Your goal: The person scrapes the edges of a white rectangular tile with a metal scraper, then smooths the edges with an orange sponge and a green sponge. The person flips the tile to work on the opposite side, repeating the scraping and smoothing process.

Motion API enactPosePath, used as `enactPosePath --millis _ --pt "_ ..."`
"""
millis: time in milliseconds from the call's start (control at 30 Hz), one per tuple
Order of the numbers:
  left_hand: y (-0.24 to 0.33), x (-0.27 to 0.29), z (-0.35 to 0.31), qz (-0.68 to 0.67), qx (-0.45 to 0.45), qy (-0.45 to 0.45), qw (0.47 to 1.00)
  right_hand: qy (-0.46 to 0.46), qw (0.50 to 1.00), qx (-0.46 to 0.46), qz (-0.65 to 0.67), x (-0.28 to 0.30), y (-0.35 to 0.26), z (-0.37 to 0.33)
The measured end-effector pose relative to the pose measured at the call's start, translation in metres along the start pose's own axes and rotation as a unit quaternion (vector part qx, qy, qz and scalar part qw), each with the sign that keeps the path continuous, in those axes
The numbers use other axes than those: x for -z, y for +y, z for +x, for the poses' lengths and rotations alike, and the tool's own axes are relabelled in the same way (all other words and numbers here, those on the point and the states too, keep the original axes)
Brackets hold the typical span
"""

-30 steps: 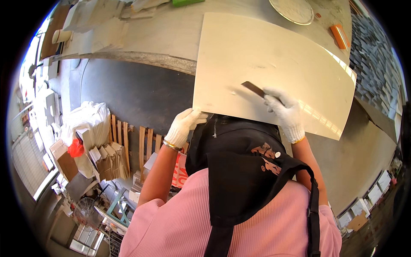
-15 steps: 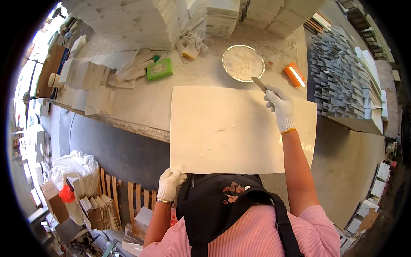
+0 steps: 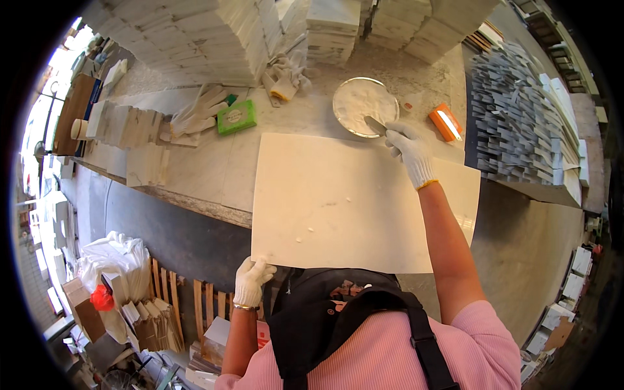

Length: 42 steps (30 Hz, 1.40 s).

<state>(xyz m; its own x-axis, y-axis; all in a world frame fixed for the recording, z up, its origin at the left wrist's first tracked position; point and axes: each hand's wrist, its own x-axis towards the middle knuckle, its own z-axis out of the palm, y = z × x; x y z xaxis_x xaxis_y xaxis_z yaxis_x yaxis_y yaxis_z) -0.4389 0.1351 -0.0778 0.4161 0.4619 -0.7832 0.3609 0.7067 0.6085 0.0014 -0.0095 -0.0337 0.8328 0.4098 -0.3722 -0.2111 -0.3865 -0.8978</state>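
Observation:
A large, smooth white slab (image 3: 364, 208) lies partly on the worktable and juts past its front edge toward me. Several small white crumbs sit on its face. My left hand (image 3: 251, 282), in a white knit glove, is closed on the slab's near left corner. My right hand (image 3: 411, 155), gloved likewise, is wrapped round a flat metal scraper (image 3: 374, 124). The blade's tip dips into white paste or powder (image 3: 361, 104) inside a round bowl with a shiny rim (image 3: 365, 79), just beyond the slab's far edge.
On the table (image 3: 214, 175) lie a green packet (image 3: 236, 117), an orange box (image 3: 446, 123) and spare white gloves (image 3: 198, 112). Tall stacks of white slabs (image 3: 195, 39) stand at the back. Many grey strips (image 3: 513, 117) are piled at the right, and a wooden pallet (image 3: 166, 286) sits low left.
My right hand has moved slightly left, bringing the scraper's blade from the bowl's rim down into its white contents. The slab's near left corner and my left hand have shifted a little left.

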Motion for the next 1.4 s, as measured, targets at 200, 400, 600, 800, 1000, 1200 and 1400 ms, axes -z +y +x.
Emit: enactPosePath --millis 200,400,600,800,1000,1200,1400 --pt "-0.008 0.013 0.007 -0.026 -0.015 -0.058 0.998 -0.021 0.999 0.006 -0.043 -0.007 -0.006 0.003" --pt "0.001 0.004 0.000 0.024 -0.004 0.006 1.000 -0.021 0.999 0.042 -0.015 -0.004 -0.015 -0.019" --pt "-0.010 0.011 0.004 0.038 -0.004 -0.011 0.999 -0.071 0.997 0.034 -0.015 -0.028 -0.023 -0.073" --pt "-0.018 0.010 0.008 0.014 -0.027 -0.027 0.999 -0.178 0.983 -0.026 -0.027 -0.072 -0.012 -0.123" --pt "-0.029 0.013 0.011 0.005 -0.050 -0.036 0.998 -0.258 0.964 -0.058 -0.035 -0.113 0.005 -0.150" --pt "-0.015 0.008 -0.003 -0.012 -0.055 -0.044 0.997 -0.297 0.952 -0.029 -0.063 -0.133 0.021 -0.160" --pt "-0.012 0.008 -0.014 -0.043 -0.086 -0.070 0.993 -0.307 0.947 -0.040 -0.083 -0.142 0.020 -0.165"
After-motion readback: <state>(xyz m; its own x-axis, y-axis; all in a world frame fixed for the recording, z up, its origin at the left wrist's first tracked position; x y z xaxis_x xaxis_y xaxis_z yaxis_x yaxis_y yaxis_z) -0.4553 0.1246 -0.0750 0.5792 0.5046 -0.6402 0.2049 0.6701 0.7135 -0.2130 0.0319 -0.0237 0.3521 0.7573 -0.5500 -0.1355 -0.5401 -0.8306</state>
